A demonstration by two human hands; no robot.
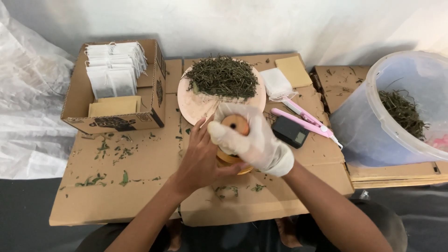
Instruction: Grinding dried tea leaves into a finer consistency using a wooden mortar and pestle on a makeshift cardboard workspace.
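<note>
Wooden round orange container (234, 140) sits on the cardboard-covered bench (140, 186) below the pink plate of dried herbs (221, 86); I see my white-gloved right hand (252, 140) clamped over it, bare left hand (203, 158) gripping its side.

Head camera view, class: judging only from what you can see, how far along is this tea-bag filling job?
Done: filled white bags stand in rows in the cardboard box. In hand: the gloved right hand and bare left hand hold a small round wooden piece, its use unclear. Left: a heap of dried leaves on the pink plate, more in the plastic bucket, and an empty bag.
</note>
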